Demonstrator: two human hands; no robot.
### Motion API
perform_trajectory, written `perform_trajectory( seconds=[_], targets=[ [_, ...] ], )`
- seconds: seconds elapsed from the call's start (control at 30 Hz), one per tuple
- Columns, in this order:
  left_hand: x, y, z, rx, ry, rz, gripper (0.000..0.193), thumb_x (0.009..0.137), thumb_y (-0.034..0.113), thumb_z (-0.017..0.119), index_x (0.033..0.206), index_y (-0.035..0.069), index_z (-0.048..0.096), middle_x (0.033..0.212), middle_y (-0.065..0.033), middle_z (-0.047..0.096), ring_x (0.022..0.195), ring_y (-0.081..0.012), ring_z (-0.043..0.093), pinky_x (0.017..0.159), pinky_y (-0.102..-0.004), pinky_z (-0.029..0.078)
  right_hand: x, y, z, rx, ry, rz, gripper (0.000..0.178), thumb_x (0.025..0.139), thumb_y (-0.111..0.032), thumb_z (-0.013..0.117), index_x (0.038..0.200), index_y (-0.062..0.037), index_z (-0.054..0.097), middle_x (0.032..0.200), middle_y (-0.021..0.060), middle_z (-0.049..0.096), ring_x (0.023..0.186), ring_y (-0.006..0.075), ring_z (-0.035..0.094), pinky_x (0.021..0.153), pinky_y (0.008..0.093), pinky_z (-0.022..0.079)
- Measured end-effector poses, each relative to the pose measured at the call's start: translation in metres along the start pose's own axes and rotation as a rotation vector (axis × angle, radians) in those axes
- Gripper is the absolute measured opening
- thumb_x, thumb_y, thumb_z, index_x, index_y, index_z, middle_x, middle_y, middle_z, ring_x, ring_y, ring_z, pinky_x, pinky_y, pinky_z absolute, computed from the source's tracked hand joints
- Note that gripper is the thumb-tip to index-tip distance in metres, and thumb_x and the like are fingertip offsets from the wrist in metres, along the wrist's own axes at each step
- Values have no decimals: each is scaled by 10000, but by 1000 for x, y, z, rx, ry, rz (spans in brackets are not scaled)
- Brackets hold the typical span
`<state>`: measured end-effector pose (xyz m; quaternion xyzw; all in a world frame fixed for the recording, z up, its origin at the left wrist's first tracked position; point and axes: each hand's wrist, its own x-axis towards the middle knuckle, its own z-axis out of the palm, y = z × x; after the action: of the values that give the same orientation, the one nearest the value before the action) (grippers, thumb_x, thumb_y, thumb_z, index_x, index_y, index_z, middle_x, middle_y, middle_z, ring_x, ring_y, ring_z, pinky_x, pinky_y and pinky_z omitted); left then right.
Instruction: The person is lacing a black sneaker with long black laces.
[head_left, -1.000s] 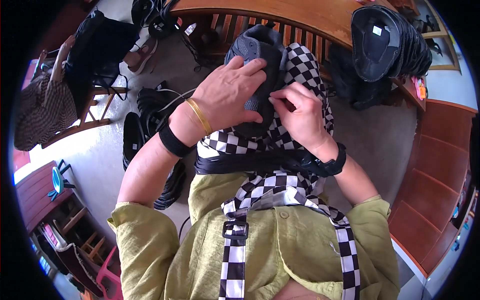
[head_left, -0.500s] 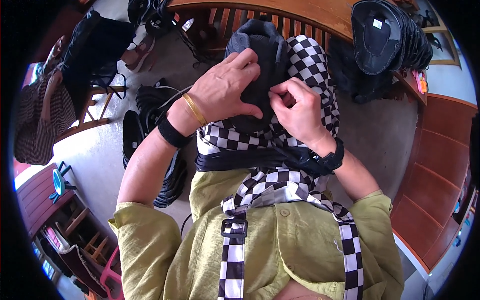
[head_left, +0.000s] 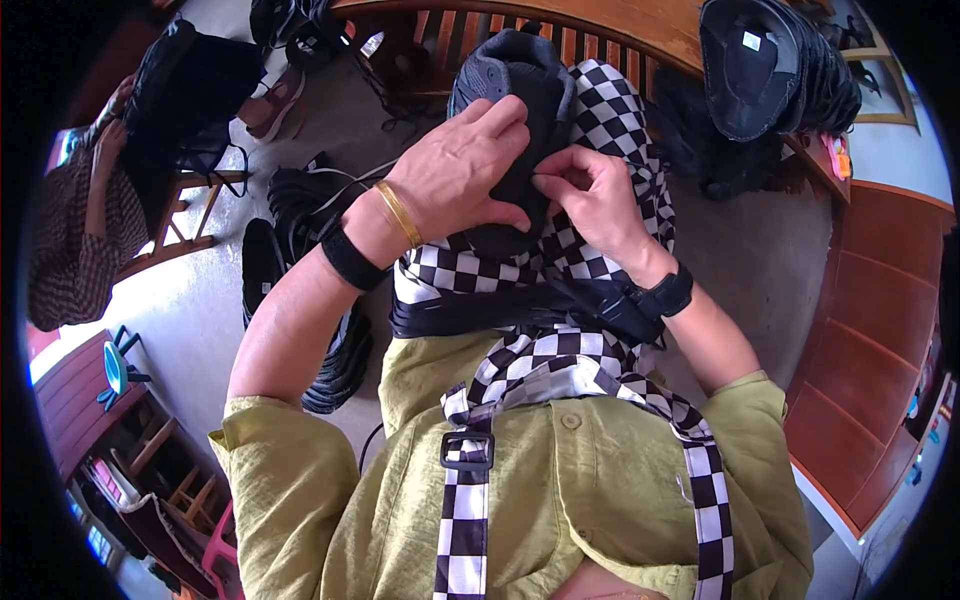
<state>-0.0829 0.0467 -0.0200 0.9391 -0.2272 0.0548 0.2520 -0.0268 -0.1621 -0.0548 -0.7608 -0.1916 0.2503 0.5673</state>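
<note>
A dark grey and black shoe upper [head_left: 541,110] lies on my lap, over the black-and-white checked apron [head_left: 612,110], its collar opening away from me. My left hand [head_left: 462,160] rests across the upper with thumb and fingers set apart and curled, gripping it; it wears a gold bracelet and a black wristband. At the upper's right edge my right hand [head_left: 592,195] is closed in a pinch of thumb and forefinger. What sits in that pinch is too small to make out. Black laces or cords [head_left: 480,316] lie across my lap below the hands.
A stack of black shoe uppers [head_left: 752,75] stands at the far right beside a wooden bench [head_left: 640,25]. More black shoe pieces [head_left: 300,205] lie on the floor to my left. Another person in a checked shirt [head_left: 75,240] works at the far left. A brown cabinet [head_left: 870,350] stands right.
My right hand has shifted slightly up and left along the upper's edge, still pinching. The left hand has moved a little to the right. At the far left, the other person's arms have moved.
</note>
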Motion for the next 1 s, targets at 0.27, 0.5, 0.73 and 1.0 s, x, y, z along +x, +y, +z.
perform_trajectory(
  seconds=[0.27,0.5,0.73,1.0],
  targets=[
    [3,-16,3,-133,45,84,441,736,214,847,1031,5,595,1160,-130,516,1061,-334,573,929,-386,495,2,-1,-1,-285,158,-277,98,789,-8,762,885,-25,751,845,82,711,729,173,680,670,287,527],
    [6,-27,7,-240,13,122,328,794,103,793,1052,12,613,1178,-115,520,1074,-320,592,934,-381,500,9,2,-5,-115,53,-227,275,822,19,724,1079,-65,673,703,15,620,593,72,554,567,240,458],
    [10,-29,7,-310,-50,97,315,807,72,786,1076,18,629,1176,-107,519,1050,-298,594,927,-367,508,12,5,-8,-313,-12,-362,286,802,21,700,1054,-113,677,699,45,629,630,164,626,586,298,482],
    [8,-28,6,-290,-42,71,304,802,49,775,1071,21,634,1197,-106,524,1098,-299,593,949,-369,502,5,6,-9,-625,196,-437,96,795,-147,780,850,-88,727,826,75,634,760,294,665,678,394,527]
  ],
)
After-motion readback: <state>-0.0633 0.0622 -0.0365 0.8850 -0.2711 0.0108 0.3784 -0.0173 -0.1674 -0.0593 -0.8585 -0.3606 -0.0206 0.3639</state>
